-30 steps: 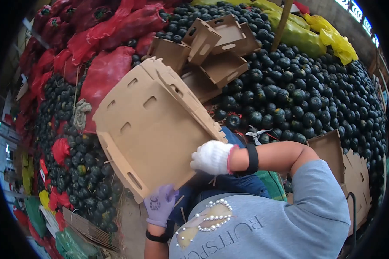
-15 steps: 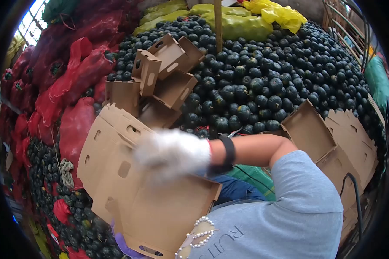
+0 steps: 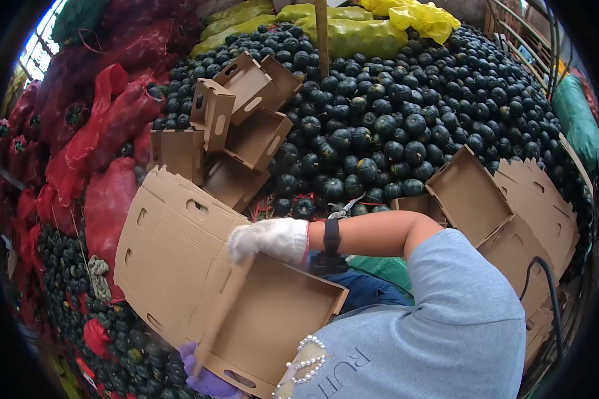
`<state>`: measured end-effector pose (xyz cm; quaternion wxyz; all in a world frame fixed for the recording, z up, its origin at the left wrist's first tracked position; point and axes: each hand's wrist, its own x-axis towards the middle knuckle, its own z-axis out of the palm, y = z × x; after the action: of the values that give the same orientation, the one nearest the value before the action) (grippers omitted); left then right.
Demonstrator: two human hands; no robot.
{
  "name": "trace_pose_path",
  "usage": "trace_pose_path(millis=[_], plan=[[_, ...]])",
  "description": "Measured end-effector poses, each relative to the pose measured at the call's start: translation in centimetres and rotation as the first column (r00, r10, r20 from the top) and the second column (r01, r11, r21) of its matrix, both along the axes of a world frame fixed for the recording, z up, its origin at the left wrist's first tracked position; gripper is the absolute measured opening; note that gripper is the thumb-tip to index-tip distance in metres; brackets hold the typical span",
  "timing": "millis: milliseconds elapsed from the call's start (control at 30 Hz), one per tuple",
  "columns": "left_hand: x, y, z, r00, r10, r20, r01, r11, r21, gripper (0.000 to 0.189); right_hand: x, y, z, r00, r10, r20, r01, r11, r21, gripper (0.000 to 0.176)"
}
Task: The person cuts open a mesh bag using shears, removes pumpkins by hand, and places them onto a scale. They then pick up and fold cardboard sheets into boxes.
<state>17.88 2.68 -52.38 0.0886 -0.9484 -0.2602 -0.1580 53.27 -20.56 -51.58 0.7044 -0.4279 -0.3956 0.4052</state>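
Note:
A brown cardboard box [image 3: 276,312], partly folded, lies before my torso, its tray part walled and its wide slotted flap [image 3: 173,253] flat to the left. My right hand [image 3: 269,241], in a white glove, is closed on the upper end of the fold between tray and flap. At the lower end of that raised, slightly blurred fold is my left hand [image 3: 209,379] in a purple glove, its fingers wrapped round the box's corner; part of it is hidden behind the cardboard.
Folded boxes [image 3: 253,136] are piled beyond the flap. Dark green squashes [image 3: 386,126] fill the background, with red net sacks [image 3: 113,193] at left. Another open box [image 3: 469,196] and flat cardboard sheets [image 3: 536,199] lie at right. Pruning shears [image 3: 343,211] rest near my right wrist.
My right hand, blurred before, has come to the box's upper fold. The strip between tray and flap now stands raised. My left hand shows more at the lower corner.

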Motion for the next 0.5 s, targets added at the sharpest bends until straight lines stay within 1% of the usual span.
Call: trace_pose_path(millis=[33, 67, 100, 133, 167, 200, 233, 267, 300, 333, 367, 433, 467, 500], plan=[[-0.6, 1.0, -2.4, 0.867, -0.08, 0.492, 0.379, 0.747, -0.546, 0.036, 0.5, 0.1, -0.8, 0.977, 0.085, -0.196, -0.087, 0.996, -0.002, 0.047], [0.0, 0.5, -0.8, 0.822, -0.135, 0.553, 0.462, 0.726, -0.509, 0.046, 0.0, -0.4, 2.1, 0.976, 0.091, -0.198, -0.094, 0.996, -0.004, 0.047], [0.6, 0.0, 0.9, 0.771, -0.191, 0.608, 0.542, 0.699, -0.467, 0.057, -0.4, -0.9, 5.4, 0.934, 0.092, 0.344, -0.048, 0.99, -0.134, 0.044], [1.1, -0.5, 2.6, 0.714, -0.246, 0.656, 0.616, 0.666, -0.421, 0.068, -0.5, -1.1, 7.0, 0.61, 0.135, 0.78, 0.058, 0.975, -0.215, 0.041], [2.1, -0.5, 4.7, 0.845, -0.312, 0.435, 0.509, 0.719, -0.474, 0.07, -0.4, -0.2, 6.7, 0.404, 0.049, 0.913, 0.138, 0.984, -0.114, 0.049], [3.2, -0.5, 5.8, 0.919, -0.35, 0.183, 0.393, 0.774, -0.496, 0.073, -0.6, 0.6, 7.3, 0.405, 0.052, 0.913, 0.133, 0.984, -0.115, 0.049], [4.4, -0.4, 6.2, 0.906, -0.408, 0.114, 0.419, 0.821, -0.389, 0.073, -1.1, 1.4, 8.3, 0.226, 0.177, 0.958, 0.128, 0.969, -0.21, 0.038], [5.4, -0.7, 6.5, 0.907, -0.404, 0.115, 0.416, 0.823, -0.388, 0.073, -1.3, 2.3, 9.0, 0.036, 0.296, 0.955, 0.14, 0.944, -0.298, 0.028], [6.4, -1.0, 6.5, 0.924, -0.365, -0.115, 0.317, 0.899, -0.302, 0.063, -1.9, 3.9, 8.2, -0.071, 0.373, 0.925, 0.156, 0.92, -0.359, 0.022], [7.0, -0.9, 6.2, 0.898, -0.286, -0.335, 0.234, 0.954, -0.187, 0.053, -2.3, 4.9, 7.3, -0.075, 0.368, 0.927, 0.153, 0.923, -0.354, 0.022], [7.0, 0.0, 3.5, 0.932, -0.287, -0.22, 0.275, 0.958, -0.084, 0.044, -2.7, 5.7, 6.4, -0.083, 0.328, 0.941, 0.193, 0.932, -0.308, 0.019], [7.2, 0.2, 2.3, 0.943, -0.261, -0.205, 0.258, 0.965, -0.043, 0.042, -2.9, 6.2, 4.9, -0.123, 0.232, 0.965, 0.238, 0.951, -0.199, 0.01], [7.1, 0.3, 2.3, 0.949, -0.248, -0.196, 0.251, 0.968, -0.007, 0.039, -3.1, 6.2, 4.8, -0.13, 0.252, 0.959, 0.268, 0.94, -0.211, 0.007], [7.7, -0.9, 4.3, 0.94, -0.184, -0.289, 0.166, 0.982, -0.086, 0.034, -2.7, 5.9, 4.7, -0.11, 0.208, 0.972, 0.231, 0.956, -0.179, 0.008]])
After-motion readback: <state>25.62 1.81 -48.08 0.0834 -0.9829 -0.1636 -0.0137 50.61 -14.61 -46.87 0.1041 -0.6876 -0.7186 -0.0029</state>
